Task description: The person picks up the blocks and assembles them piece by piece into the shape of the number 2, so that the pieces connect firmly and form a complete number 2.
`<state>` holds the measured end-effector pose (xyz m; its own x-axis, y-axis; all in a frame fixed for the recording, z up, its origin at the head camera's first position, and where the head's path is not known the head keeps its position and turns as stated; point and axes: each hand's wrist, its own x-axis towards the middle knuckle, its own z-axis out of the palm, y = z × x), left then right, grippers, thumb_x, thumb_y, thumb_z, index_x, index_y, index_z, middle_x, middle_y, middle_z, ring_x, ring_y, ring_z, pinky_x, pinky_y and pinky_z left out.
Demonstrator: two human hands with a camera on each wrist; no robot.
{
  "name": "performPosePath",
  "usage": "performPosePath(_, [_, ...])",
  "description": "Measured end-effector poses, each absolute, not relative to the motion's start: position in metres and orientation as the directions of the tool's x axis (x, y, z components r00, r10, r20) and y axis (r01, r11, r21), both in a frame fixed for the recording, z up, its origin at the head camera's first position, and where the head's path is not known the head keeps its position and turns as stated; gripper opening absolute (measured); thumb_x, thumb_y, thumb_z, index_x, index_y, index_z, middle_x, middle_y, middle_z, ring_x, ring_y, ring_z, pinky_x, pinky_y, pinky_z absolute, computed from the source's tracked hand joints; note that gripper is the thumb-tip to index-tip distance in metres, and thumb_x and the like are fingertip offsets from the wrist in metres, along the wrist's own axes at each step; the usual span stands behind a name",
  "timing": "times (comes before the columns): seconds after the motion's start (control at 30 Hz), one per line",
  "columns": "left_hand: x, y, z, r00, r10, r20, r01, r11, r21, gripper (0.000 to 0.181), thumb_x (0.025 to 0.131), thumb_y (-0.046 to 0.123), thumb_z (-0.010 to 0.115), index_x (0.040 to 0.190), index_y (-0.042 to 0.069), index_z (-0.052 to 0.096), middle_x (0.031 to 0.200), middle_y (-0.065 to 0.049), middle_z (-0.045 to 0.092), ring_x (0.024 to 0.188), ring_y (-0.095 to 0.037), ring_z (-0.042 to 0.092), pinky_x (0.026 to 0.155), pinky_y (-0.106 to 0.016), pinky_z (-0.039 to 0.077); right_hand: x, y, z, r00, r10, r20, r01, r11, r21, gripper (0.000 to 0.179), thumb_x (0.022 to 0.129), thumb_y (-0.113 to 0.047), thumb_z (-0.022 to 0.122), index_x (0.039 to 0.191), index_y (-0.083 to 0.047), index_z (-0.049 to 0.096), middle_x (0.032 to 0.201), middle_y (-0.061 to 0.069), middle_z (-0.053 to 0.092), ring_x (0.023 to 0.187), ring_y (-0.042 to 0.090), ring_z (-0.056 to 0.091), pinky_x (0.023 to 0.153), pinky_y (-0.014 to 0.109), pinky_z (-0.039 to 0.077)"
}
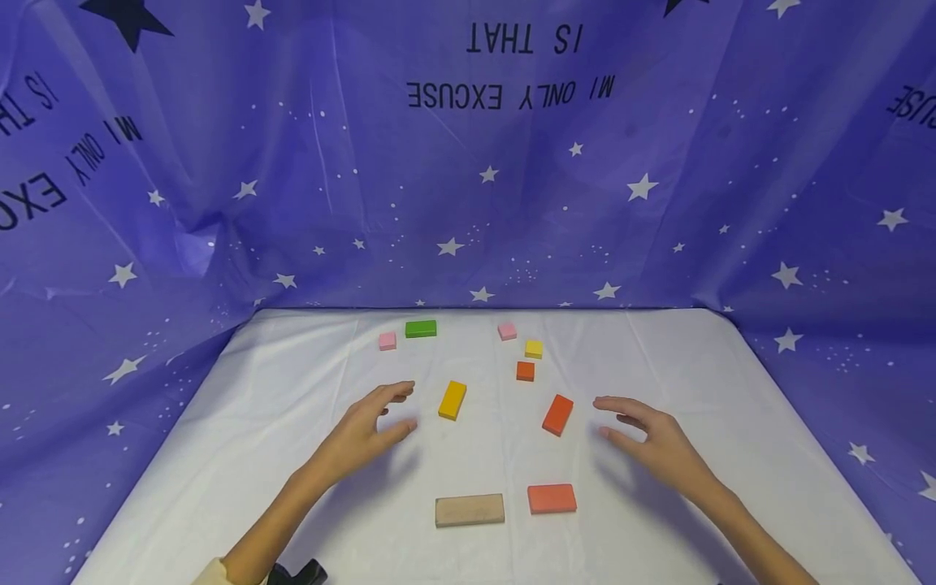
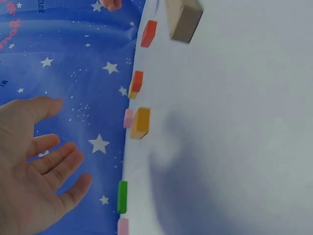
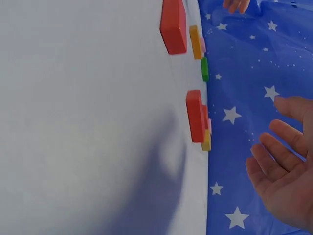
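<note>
My left hand [image 1: 363,431] hovers above the white table with fingers relaxed and holds nothing. Nearest to it lies a yellow-orange block [image 1: 452,400]. On the other side, my right hand [image 1: 656,447] is also raised, its fingers loosely bent around nothing. A red-orange block [image 1: 558,415] lies just left of its fingertips. Closer to me are a plain wooden block [image 1: 470,510] and a red block [image 1: 552,499], side by side with a gap. In the left wrist view the palm and spread fingers [image 2: 73,159] show; the right wrist view likewise shows a bare palm.
Farther back sit a green block [image 1: 421,329], two pink cubes [image 1: 387,341], a yellow cube [image 1: 534,349] and an orange cube [image 1: 525,371]. A purple star-printed cloth [image 1: 453,203] hangs behind and beside the white-covered table [image 1: 351,528].
</note>
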<state>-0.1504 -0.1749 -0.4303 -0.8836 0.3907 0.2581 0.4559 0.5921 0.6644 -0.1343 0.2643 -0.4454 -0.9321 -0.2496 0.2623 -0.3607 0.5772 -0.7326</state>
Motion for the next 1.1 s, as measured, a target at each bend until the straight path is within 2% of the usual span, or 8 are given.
performPosePath(0.17, [-0.143, -0.172, -0.44, -0.873, 0.415, 0.255, 0.461, 0.537, 0.707, 0.053, 0.09, 0.012, 0.074, 0.139, 0.004, 0.055, 0.128, -0.012, 0.063, 0.116, -0.025, 0.061, 0.093, -0.044, 0.052, -0.127, 0.259, -0.45, -0.947, -0.257, 0.193, -0.305, 0.528, -0.793, 0.035, 0.091, -0.019, 0.075, 0.124, -0.009, 0.07, 0.124, -0.002, 0.068, 0.117, 0.008, 0.059, 0.099, 0.028, 0.048])
performPosePath(0.4, [-0.134, -0.166, -0.446, -0.85, 0.463, 0.25, 0.481, 0.491, 0.726, 0.051, 0.091, 0.017, 0.074, 0.137, 0.005, 0.056, 0.126, -0.013, 0.063, 0.115, -0.024, 0.061, 0.091, -0.043, 0.053, -0.117, 0.25, -0.457, -0.95, -0.285, 0.126, -0.254, 0.475, -0.842, 0.036, 0.091, -0.022, 0.076, 0.123, -0.008, 0.07, 0.123, -0.002, 0.068, 0.117, 0.009, 0.06, 0.098, 0.041, 0.05])
performPosePath(0.57, [-0.127, -0.161, -0.449, -0.832, 0.496, 0.25, 0.5, 0.474, 0.725, 0.05, 0.091, 0.019, 0.074, 0.135, 0.002, 0.057, 0.124, -0.014, 0.064, 0.112, -0.025, 0.062, 0.088, -0.04, 0.054, -0.114, 0.246, -0.463, -0.934, -0.348, 0.083, -0.249, 0.466, -0.849, 0.035, 0.091, -0.024, 0.075, 0.122, -0.008, 0.071, 0.122, 0.0, 0.069, 0.116, 0.011, 0.061, 0.097, 0.038, 0.051])
performPosePath(0.7, [-0.122, -0.156, -0.453, -0.816, 0.524, 0.245, 0.508, 0.445, 0.737, 0.047, 0.091, 0.018, 0.074, 0.131, -0.002, 0.058, 0.122, -0.015, 0.065, 0.107, -0.028, 0.063, 0.085, -0.039, 0.055, -0.11, 0.245, -0.469, -0.924, -0.382, 0.025, -0.24, 0.527, -0.815, 0.035, 0.09, -0.032, 0.075, 0.121, -0.014, 0.072, 0.12, -0.006, 0.069, 0.115, 0.01, 0.06, 0.097, 0.034, 0.05])
performPosePath(0.8, [-0.118, -0.152, -0.455, -0.812, 0.542, 0.216, 0.49, 0.43, 0.758, 0.047, 0.092, 0.022, 0.073, 0.13, -0.003, 0.058, 0.121, -0.013, 0.065, 0.106, -0.029, 0.063, 0.085, -0.04, 0.055, -0.106, 0.244, -0.472, -0.913, -0.408, -0.019, -0.22, 0.53, -0.819, 0.037, 0.089, -0.033, 0.076, 0.121, -0.014, 0.072, 0.12, -0.006, 0.069, 0.115, 0.013, 0.061, 0.097, 0.033, 0.05])
performPosePath(0.97, [-0.111, -0.149, -0.461, -0.807, 0.566, 0.168, 0.456, 0.417, 0.786, 0.046, 0.093, 0.03, 0.073, 0.127, 0.0, 0.061, 0.12, -0.008, 0.065, 0.106, -0.027, 0.063, 0.087, -0.037, 0.054, -0.103, 0.242, -0.479, -0.892, -0.449, -0.057, -0.192, 0.489, -0.851, 0.038, 0.088, -0.029, 0.078, 0.12, -0.012, 0.072, 0.118, -0.002, 0.07, 0.112, 0.013, 0.063, 0.095, 0.029, 0.051])
performPosePath(1.1, [-0.108, -0.148, -0.466, -0.799, 0.59, 0.121, 0.428, 0.416, 0.802, 0.047, 0.091, 0.031, 0.074, 0.127, 0.002, 0.061, 0.121, -0.006, 0.064, 0.107, -0.024, 0.062, 0.089, -0.034, 0.053, -0.102, 0.24, -0.48, -0.884, -0.465, -0.056, -0.204, 0.491, -0.847, 0.038, 0.087, -0.03, 0.078, 0.12, -0.014, 0.072, 0.116, -0.005, 0.071, 0.112, 0.012, 0.063, 0.096, 0.028, 0.049])
